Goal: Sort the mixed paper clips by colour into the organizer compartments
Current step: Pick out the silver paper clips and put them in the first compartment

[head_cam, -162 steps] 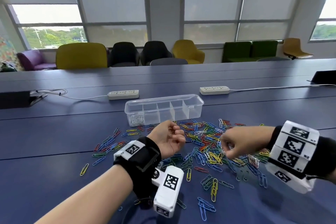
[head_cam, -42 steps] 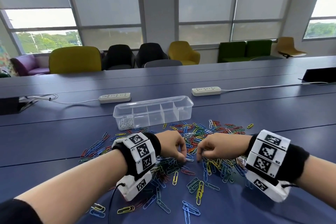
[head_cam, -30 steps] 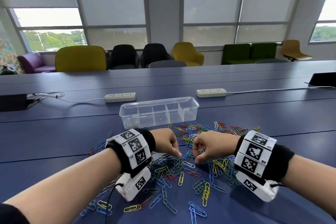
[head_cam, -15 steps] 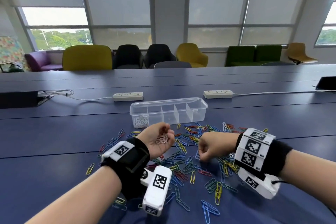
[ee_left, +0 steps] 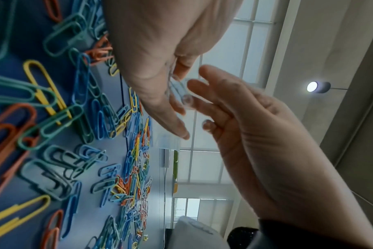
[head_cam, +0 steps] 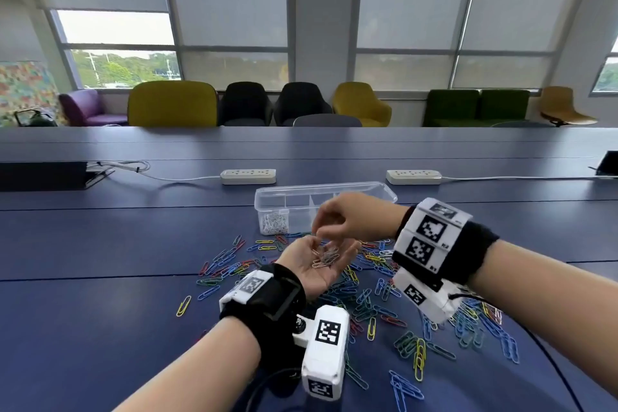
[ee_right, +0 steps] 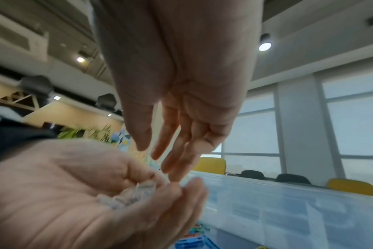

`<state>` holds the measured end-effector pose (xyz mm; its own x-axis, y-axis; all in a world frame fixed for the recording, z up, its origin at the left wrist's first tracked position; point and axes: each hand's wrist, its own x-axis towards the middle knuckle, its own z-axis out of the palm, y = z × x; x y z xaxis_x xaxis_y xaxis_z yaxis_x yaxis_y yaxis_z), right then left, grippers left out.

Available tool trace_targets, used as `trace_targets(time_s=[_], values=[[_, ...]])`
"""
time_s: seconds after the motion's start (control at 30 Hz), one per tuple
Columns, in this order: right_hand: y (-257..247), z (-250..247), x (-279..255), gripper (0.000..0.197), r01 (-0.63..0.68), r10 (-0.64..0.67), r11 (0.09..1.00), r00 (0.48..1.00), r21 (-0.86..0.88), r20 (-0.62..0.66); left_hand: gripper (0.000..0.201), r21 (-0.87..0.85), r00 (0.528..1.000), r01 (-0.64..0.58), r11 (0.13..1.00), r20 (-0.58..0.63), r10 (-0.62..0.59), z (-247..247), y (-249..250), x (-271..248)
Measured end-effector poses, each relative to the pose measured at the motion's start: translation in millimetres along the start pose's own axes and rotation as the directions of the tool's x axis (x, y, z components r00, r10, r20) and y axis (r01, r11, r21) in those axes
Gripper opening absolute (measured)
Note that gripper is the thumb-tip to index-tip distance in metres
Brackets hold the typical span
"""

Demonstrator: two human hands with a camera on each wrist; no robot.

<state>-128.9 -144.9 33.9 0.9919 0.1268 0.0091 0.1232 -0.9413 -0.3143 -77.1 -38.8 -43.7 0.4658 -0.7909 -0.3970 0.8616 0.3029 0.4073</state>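
The left hand [head_cam: 314, 264] is turned palm up above the counter [head_cam: 100, 244], its fingers loosely cupped around a small heap of white paper clips [head_cam: 323, 256] lying in the palm. The right hand [head_cam: 351, 216] hovers just over it, its fingers [head_cam: 322, 219] pointing down toward the heap and relaxed; whether a clip sits between them cannot be told.

The clips are thin bent wire loops. Those in the palm are pale, while the ones spread over the blue counter are mixed paper clips [head_cam: 384, 298] in blue, green, yellow and orange-red, lying in a loose tangle under and around both hands. Behind the hands stands a clear plastic organizer [head_cam: 267, 197] with dividers; its left end compartment holds a pile of sorted white clips [head_cam: 275, 222].

The head view alone shows the organizer and its filled compartment. The left wrist view shows the scattered clips [ee_left: 53, 118] close up from the side, large and coloured, with the right hand [ee_left: 160, 50] reaching in above the left fingers [ee_left: 213, 94]. The right wrist view looks down onto the cupped left palm [ee_right: 64, 202] and the blurred white heap [ee_right: 128, 197], with the right fingers [ee_right: 177, 151] straight and apart.
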Motion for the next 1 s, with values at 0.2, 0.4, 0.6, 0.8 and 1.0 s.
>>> trace_targets(time_s=[0.2, 0.4, 0.6, 0.8, 1.0], values=[[60, -29, -22, 0.021, -0.104, 0.121, 0.985, 0.986, 0.136, -0.119, 0.033, 0.244, 0.998, 0.005, 0.970, -0.069, 0.012, 15, 5, 13], [128, -18, -37, 0.020, -0.290, 0.292, 0.956, 0.948, -0.031, 0.128, 0.042, 0.974, 0.976, -0.031, 0.223, -0.019, 0.218, 58, 4, 49], [153, -14, -26, 0.020, -0.317, 0.307, 0.948, 0.931, 0.019, 0.199, 0.033, 0.700, 0.980, -0.060, -0.712, 0.175, 0.090, 79, -3, 87], [161, -16, -10, 0.026, -0.308, 0.305, 0.951, 0.932, -0.013, 0.196, 0.028, 0.606, 0.982, -0.069, -0.793, 0.180, 0.052, 77, -11, 100], [153, -2, 12, 0.028, -0.244, 0.261, 0.965, 0.933, -0.099, 0.248, 0.030, 0.582, 0.988, -0.057, -0.811, 0.147, 0.036, 75, -15, 102]])
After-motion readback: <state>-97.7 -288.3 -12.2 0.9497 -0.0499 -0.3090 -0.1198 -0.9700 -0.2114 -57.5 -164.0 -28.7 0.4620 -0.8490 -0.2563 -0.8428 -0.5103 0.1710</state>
